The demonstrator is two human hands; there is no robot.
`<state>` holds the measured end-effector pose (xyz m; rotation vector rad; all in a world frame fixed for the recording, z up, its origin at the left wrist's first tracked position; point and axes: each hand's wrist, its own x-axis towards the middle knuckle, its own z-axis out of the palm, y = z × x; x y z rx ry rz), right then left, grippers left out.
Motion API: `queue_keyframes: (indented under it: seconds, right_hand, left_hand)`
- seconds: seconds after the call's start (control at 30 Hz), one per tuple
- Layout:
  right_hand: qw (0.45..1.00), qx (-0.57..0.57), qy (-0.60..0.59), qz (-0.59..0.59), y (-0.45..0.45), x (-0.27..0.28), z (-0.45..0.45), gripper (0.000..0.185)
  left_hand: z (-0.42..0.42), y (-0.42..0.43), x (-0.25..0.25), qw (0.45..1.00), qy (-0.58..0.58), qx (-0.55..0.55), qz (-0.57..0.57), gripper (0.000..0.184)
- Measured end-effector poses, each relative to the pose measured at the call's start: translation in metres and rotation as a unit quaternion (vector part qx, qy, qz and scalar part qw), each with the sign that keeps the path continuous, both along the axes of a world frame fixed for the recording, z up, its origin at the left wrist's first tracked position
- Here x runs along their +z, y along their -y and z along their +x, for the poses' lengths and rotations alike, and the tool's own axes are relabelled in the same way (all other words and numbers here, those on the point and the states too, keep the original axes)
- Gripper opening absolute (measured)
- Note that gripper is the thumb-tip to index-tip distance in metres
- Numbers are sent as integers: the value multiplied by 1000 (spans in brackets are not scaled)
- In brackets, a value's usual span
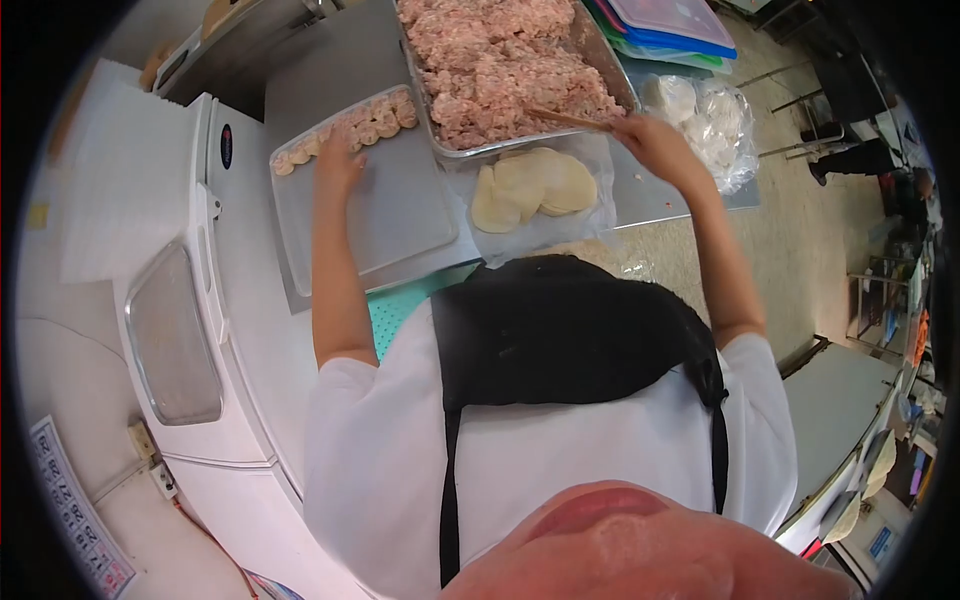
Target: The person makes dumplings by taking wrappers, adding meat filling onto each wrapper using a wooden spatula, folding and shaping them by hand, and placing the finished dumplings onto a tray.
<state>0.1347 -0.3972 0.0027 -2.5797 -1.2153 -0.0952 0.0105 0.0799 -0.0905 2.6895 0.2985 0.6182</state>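
Note:
My right hand (655, 145) is closed around the end of a thin wooden spatula (570, 120). Its far end lies against the ground meat filling (500, 75), heaped in a deep metal pan. Over on the left, my left hand (340, 165) reaches down to a row of filled dumplings (385, 118) along the far side of a flat tray (400, 220). Its fingers are bent at a dumpling in that row and partly blend with it; the thumb shows beside them. Round dough wrappers (535, 188) lie overlapping on a plastic sheet, between the pan and my body.
A clear plastic bag with pale round contents (715, 125) lies right of the pan. Stacked coloured plastic lids (670, 25) are behind it. A white refrigerator unit (240, 260) borders the left side. Another person's leg (850, 163) shows at far right.

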Motion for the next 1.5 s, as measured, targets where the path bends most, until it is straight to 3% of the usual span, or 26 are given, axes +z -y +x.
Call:
queue_keyframes:
  seconds: [0.03,0.1,0.13,0.2,0.27,0.37,0.47,0.57,0.6,0.63,0.67,0.77,0.87,0.97,1.1,1.2,1.23,1.3,1.33,1.4,1.5]
  right_hand:
    - [998,-20,9,-64,-5,8,14,18]
    - [980,-55,31,-191,-22,29,38,13]
    - [987,8,81,-140,-25,21,43,12]
    - [973,139,179,-32,-33,-2,50,12]
    - [960,168,194,-109,-50,4,35,16]
    - [953,195,191,-132,-47,19,52,18]
    - [956,198,155,-150,-55,44,79,14]
    - [953,233,117,-154,-69,9,73,14]
    - [950,251,107,-149,-70,-8,67,15]
    - [941,314,120,-41,-61,-11,57,17]
    - [946,291,123,-70,-60,-11,62,18]
    - [952,255,96,-139,-61,1,93,19]
    - [950,257,88,-151,-72,20,112,18]
    - [930,339,144,-3,-70,-15,93,17]
    - [948,301,95,-37,-61,-10,88,16]
    - [941,284,82,-167,-65,21,113,16]
    - [948,257,69,-177,-65,23,103,16]
    - [948,301,85,-55,-53,-14,80,16]
    - [943,320,94,8,-51,-30,73,16]
    - [966,259,-7,-7,-46,-34,70,20]
    - [976,183,-115,2,-46,-27,66,23]
  left_hand:
    - [-5,7,0,998,45,-11,52,60]
    - [-18,64,44,994,-34,-30,-95,46]
    - [-25,99,61,982,-73,-37,-168,39]
    - [-35,149,58,972,-126,-88,-180,28]
    - [-40,190,56,949,-212,-112,-204,28]
    - [-47,233,34,978,-157,-77,-116,28]
    - [-42,242,-2,991,-86,-32,-99,30]
    - [-44,244,-6,962,-116,29,-245,29]
    - [-43,249,3,958,-119,41,-259,26]
    - [-39,255,20,953,-121,54,-272,23]
    - [-36,262,31,948,-122,67,-286,21]
    - [-21,285,31,966,-16,-35,-257,22]
    - [-7,300,29,989,-54,-113,-78,26]
    - [-2,293,20,976,-56,-104,-184,26]
    - [2,285,33,957,-15,-44,-287,28]
    - [-4,277,37,898,108,53,-424,29]
    - [-4,274,46,838,151,67,-520,27]
    - [-5,261,66,685,229,90,-686,24]
    - [-7,251,66,756,174,117,-621,23]
    - [-14,235,61,866,58,168,-468,23]
    - [-24,226,43,960,-118,114,-226,31]
